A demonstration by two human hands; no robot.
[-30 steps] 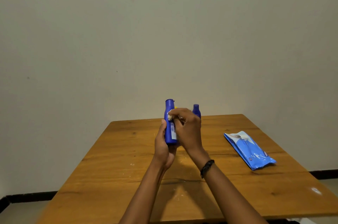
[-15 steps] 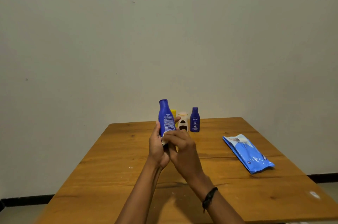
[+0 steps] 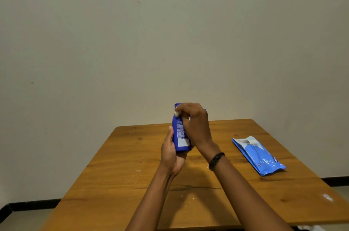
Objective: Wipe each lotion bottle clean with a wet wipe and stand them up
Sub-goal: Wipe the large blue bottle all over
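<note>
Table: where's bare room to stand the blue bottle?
Bare wood lies left of the left hand and along the near edge of the table. The wipe pack occupies the right side; the far middle is hidden behind the right hand.

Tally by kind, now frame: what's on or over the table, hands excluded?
Blue bottle: 1 (more may hide behind the right hand)
Wet wipe: 1
Wipe pack: 1
Total: 3
</note>
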